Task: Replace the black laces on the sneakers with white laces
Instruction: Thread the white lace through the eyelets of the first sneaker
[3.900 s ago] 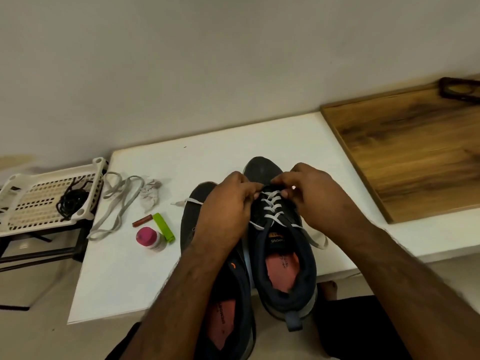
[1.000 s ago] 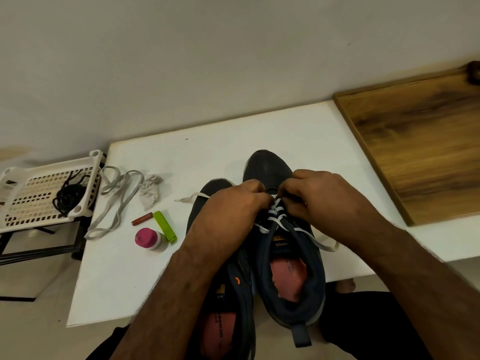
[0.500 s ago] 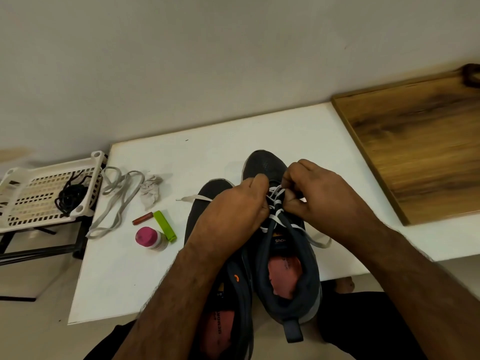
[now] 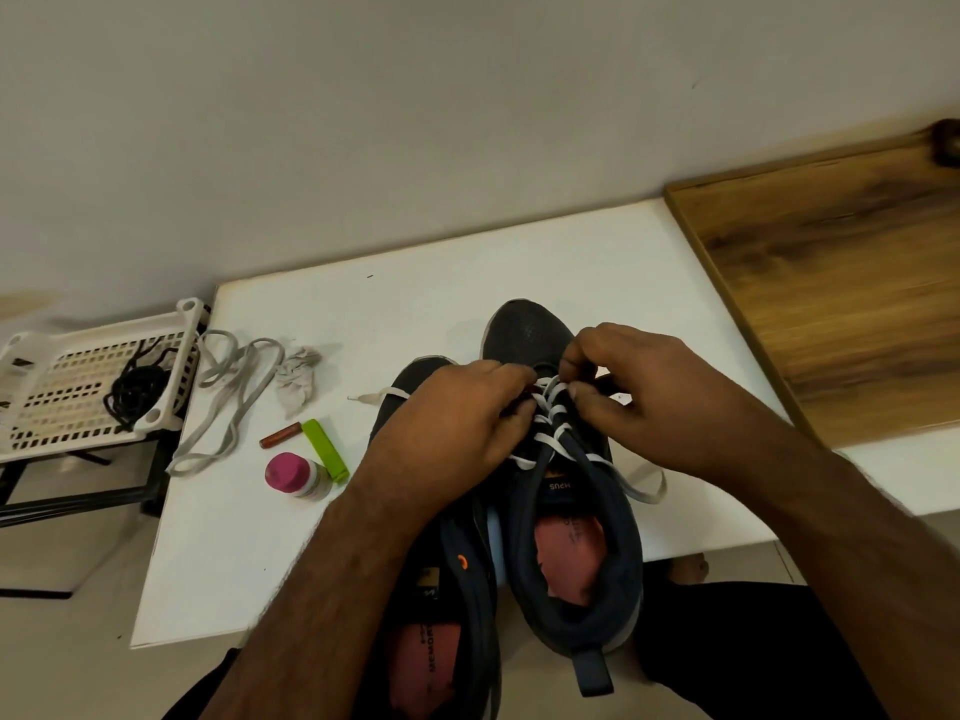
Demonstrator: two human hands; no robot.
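Note:
Two dark sneakers stand side by side at the front edge of the white table (image 4: 415, 283). The right sneaker (image 4: 576, 517) carries a white lace (image 4: 550, 423) crossed through its lower eyelets. My left hand (image 4: 457, 423) and my right hand (image 4: 639, 397) meet over those crossings, fingers curled and pinching the lace. One lace end (image 4: 374, 396) sticks out left past the left sneaker (image 4: 447, 589); a loop trails off to the right. The left sneaker's eyelets are hidden under my left arm. A second pale lace (image 4: 228, 392) lies loose at the table's left edge.
A white perforated basket (image 4: 67, 402) left of the table holds a bundle of black laces (image 4: 135, 392). A crumpled tissue (image 4: 298, 376), a small brown stick (image 4: 280, 434), a green clip (image 4: 324, 449) and a pink-capped bottle (image 4: 296, 475) lie on the table. A wooden board (image 4: 841, 283) sits right.
Both hands stay pinched at the right sneaker's lace crossings, shifting slightly up and together. The camera view has drifted a little; nothing else on the table moved.

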